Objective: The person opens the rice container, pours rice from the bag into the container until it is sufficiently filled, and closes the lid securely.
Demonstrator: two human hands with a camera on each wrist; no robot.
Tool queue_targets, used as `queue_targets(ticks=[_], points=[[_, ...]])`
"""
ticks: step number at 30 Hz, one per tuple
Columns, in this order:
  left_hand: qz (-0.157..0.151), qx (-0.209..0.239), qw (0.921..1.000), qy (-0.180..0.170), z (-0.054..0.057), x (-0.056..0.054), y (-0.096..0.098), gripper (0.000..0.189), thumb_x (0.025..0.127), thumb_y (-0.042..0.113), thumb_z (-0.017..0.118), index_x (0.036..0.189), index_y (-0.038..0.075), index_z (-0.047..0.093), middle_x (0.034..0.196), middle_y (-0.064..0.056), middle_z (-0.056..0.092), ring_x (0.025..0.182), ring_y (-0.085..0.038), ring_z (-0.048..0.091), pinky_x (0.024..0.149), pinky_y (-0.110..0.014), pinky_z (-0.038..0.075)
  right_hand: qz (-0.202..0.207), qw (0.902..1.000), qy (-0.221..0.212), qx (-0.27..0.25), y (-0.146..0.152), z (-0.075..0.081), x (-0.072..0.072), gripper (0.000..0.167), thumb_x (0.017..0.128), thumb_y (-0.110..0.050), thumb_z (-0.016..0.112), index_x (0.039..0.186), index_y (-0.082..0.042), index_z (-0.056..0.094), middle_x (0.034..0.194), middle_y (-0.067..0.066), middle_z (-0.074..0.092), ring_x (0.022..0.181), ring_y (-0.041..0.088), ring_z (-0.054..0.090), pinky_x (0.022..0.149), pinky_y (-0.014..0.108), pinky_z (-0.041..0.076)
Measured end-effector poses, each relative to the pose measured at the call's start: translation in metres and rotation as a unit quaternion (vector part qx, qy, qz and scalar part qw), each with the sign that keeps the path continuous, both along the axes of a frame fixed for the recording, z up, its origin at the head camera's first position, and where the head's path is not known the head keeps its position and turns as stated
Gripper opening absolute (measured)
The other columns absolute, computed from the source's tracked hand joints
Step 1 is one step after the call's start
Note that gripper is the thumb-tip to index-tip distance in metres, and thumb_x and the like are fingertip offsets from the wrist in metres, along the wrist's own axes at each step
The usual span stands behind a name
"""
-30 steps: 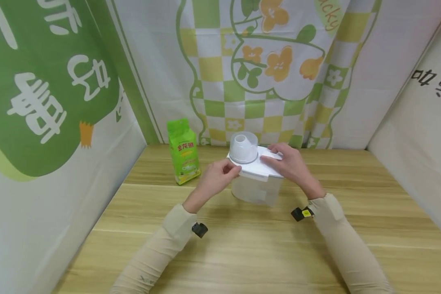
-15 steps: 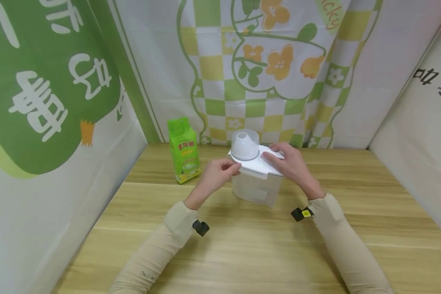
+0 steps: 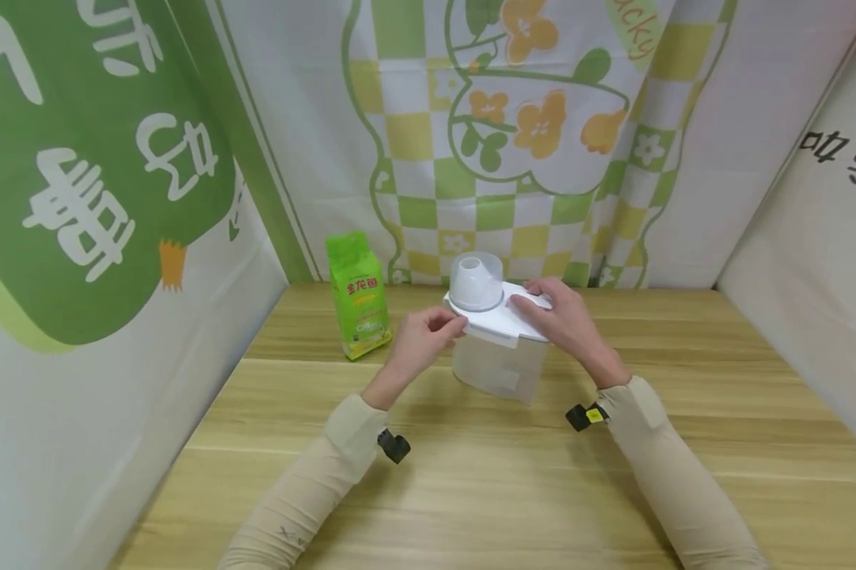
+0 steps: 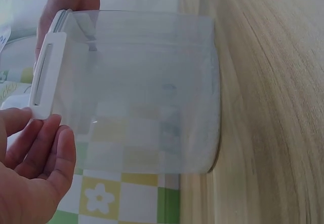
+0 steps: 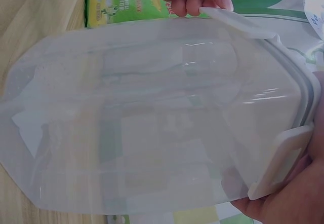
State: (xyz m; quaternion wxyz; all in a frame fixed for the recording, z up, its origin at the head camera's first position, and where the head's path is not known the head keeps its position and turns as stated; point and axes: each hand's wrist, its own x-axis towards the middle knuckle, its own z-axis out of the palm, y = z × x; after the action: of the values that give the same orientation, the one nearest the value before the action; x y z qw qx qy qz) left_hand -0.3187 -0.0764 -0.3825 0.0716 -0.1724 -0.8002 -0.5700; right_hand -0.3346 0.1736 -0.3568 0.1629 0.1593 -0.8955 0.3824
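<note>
A clear plastic storage container (image 3: pixel 495 372) stands upright on the table. Its white lid (image 3: pixel 502 321) is on, and a clear cup over a white cone-shaped spout (image 3: pixel 476 283) sits at the lid's left. With thumb and fingertips, my left hand (image 3: pixel 422 342) pinches the end of the white front latch (image 4: pixel 49 74). That latch angles away from the wall in the right wrist view. My right hand (image 3: pixel 566 317) grips the lid's right end, thumb on top and fingers toward the far side. Another white latch (image 5: pixel 281 160) lies beside the right palm. The container looks see-through, with no contents visible.
A bright green bag (image 3: pixel 359 305) with yellow print stands upright left of the container. Printed cloth (image 3: pixel 542 158) hangs behind the wooden table (image 3: pixel 485 491) and on both sides. A small black camera (image 3: pixel 394 446) sits at the left wrist.
Both hands keep their places on the container, with only tiny shifts. The container edges very slightly right. The head view moves a little.
</note>
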Motion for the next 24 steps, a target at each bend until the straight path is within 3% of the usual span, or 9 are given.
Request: queue_targets(ticks=[6, 11, 16, 24], points=[[-0.020, 0.019, 0.9995, -0.014, -0.0037, -0.0052, -0.0006, 0.027, 0.090, 0.030, 0.072, 0.091, 0.003, 0.073, 0.088, -0.015, 0.073, 0.077, -0.021, 0.069, 0.074, -0.044, 0.060, -0.006, 0.9999, 0.012, -0.004, -0.0019, -0.0007, 0.0025, 0.032, 0.092, -0.032, 0.068, 0.099, -0.002, 0.066, 0.121, 0.018, 0.066, 0.113, 0.035, 0.059, 0.097, 0.050, 0.046], [-0.036, 0.037, 0.9982, -0.030, -0.0060, -0.0070, -0.0019, 0.029, 0.090, 0.029, 0.072, 0.095, 0.000, 0.072, 0.091, -0.019, 0.072, 0.081, -0.029, 0.070, 0.074, -0.036, 0.060, -0.010, 0.9998, 0.016, -0.005, -0.0042, -0.0007, 0.0043, 0.030, 0.092, -0.032, 0.068, 0.096, -0.002, 0.066, 0.118, 0.018, 0.066, 0.111, 0.034, 0.060, 0.096, 0.049, 0.046], [-0.040, 0.038, 0.9977, -0.038, -0.0049, -0.0066, -0.0034, 0.028, 0.091, 0.028, 0.071, 0.095, 0.001, 0.071, 0.089, -0.015, 0.072, 0.083, -0.031, 0.070, 0.071, -0.028, 0.059, -0.014, 0.9998, 0.017, -0.001, -0.0058, -0.0005, 0.0041, 0.030, 0.092, -0.032, 0.067, 0.097, -0.002, 0.066, 0.119, 0.018, 0.066, 0.112, 0.035, 0.059, 0.096, 0.050, 0.045], [-0.047, 0.026, 0.9984, -0.019, -0.0050, -0.0071, -0.0048, 0.027, 0.092, 0.028, 0.070, 0.094, 0.001, 0.070, 0.088, -0.017, 0.072, 0.081, -0.034, 0.070, 0.069, -0.029, 0.059, -0.013, 0.9998, 0.016, 0.002, -0.0066, -0.0007, 0.0016, 0.031, 0.093, -0.033, 0.067, 0.098, -0.002, 0.066, 0.119, 0.018, 0.066, 0.113, 0.035, 0.059, 0.097, 0.050, 0.045]])
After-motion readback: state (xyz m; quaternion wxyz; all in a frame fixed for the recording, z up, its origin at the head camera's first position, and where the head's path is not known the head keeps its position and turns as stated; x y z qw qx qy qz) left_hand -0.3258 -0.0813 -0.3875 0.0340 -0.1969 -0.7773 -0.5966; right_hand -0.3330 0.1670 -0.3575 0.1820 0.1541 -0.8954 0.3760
